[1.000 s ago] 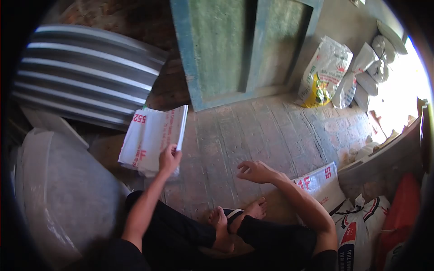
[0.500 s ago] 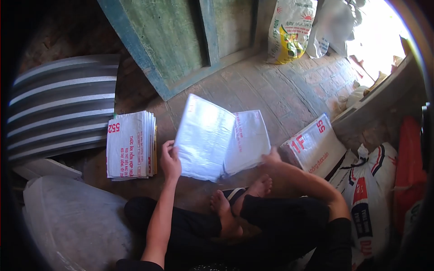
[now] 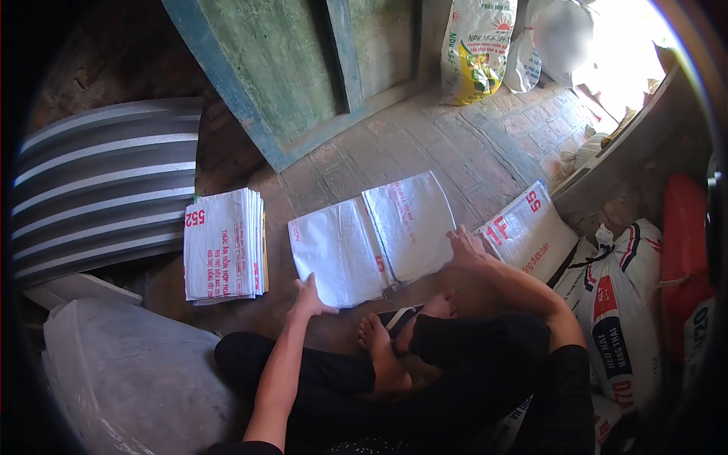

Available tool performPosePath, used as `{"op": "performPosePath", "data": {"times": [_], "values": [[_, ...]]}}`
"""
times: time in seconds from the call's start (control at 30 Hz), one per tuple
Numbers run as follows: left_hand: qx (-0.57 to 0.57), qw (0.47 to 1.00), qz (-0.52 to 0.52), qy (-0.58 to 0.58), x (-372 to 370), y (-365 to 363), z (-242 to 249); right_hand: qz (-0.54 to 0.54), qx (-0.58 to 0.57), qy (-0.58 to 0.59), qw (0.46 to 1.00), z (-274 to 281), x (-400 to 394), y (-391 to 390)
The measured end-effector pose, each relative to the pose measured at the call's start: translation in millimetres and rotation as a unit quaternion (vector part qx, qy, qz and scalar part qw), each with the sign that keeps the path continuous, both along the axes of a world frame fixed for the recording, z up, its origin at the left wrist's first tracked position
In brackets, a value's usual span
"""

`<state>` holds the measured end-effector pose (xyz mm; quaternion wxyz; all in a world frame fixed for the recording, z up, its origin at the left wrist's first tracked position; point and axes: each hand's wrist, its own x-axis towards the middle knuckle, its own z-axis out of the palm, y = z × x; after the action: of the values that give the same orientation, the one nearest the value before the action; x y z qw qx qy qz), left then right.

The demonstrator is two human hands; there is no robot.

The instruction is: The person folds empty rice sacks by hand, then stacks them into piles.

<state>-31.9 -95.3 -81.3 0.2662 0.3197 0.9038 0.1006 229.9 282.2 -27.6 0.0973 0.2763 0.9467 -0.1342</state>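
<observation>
A white feed sack [image 3: 337, 250] lies spread on the floor in front of me, its two panels side by side with a fold between them and faint red print. At its lower left corner, my left hand [image 3: 309, 299] grips the edge, thumb up along the side and fingers along the bottom. My right hand [image 3: 465, 249] holds the right edge of the other panel. To the left stands a neat stack of folded sacks [image 3: 220, 246] with red lettering. Beyond my right hand is another folded pile of printed sacks [image 3: 531, 231].
Corrugated sheeting [image 3: 106, 186] lies at the left, above a grey plastic-looking sheet [image 3: 136, 364]. A blue-green wooden door panel [image 3: 296, 68] stands ahead. Filled sacks [image 3: 614, 303] crowd the right side, and a fertiliser bag [image 3: 478, 57] stands at the back.
The left panel of the sack has come down from a raised, tilted position to lie flatter. My left hand has moved lower and to the right, onto the corner.
</observation>
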Motion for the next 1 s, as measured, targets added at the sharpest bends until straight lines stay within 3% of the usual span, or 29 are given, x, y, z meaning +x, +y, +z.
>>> {"op": "performPosePath", "data": {"times": [0.1, 0.2, 0.37, 0.5, 0.7, 0.8, 0.9, 0.97, 1.0], "values": [[0.007, 1.000, -0.013, 0.018, -3.4, -2.7, -16.9, -0.052, -0.011, 0.008, 0.999, 5.5, 1.3, 2.3], [0.064, 0.997, -0.004, 0.032, -5.0, -3.6, -17.1, 0.001, 0.029, 0.003, 1.000, 6.6, 5.9, 6.9], [0.145, 0.987, 0.053, 0.043, -5.0, 5.1, -10.4, -0.018, 0.046, 0.037, 0.998, 5.3, 10.7, 10.8], [0.224, 0.972, 0.071, 0.024, -14.9, 6.9, -22.2, -0.090, 0.033, 0.085, 0.992, 5.6, 8.5, 10.9], [0.269, 0.952, 0.137, -0.052, -18.4, 16.6, -13.6, -0.090, 0.055, 0.093, 0.990, 3.2, 19.4, 27.5], [0.326, 0.915, 0.181, -0.151, -20.0, 20.4, -8.9, -0.072, 0.059, 0.083, 0.992, -0.3, 27.6, 33.9], [0.413, 0.843, 0.245, -0.241, -24.4, 26.3, -6.1, -0.053, 0.088, 0.096, 0.990, -14.7, 30.6, 40.6], [0.358, 0.850, 0.303, -0.240, -30.3, 22.1, -1.6, -0.050, 0.094, 0.089, 0.990, -15.8, 35.1, 39.8], [0.403, 0.830, 0.320, -0.213, -28.8, 26.1, -2.6, -0.047, 0.096, 0.086, 0.991, -11.6, 35.5, 35.9]]}}
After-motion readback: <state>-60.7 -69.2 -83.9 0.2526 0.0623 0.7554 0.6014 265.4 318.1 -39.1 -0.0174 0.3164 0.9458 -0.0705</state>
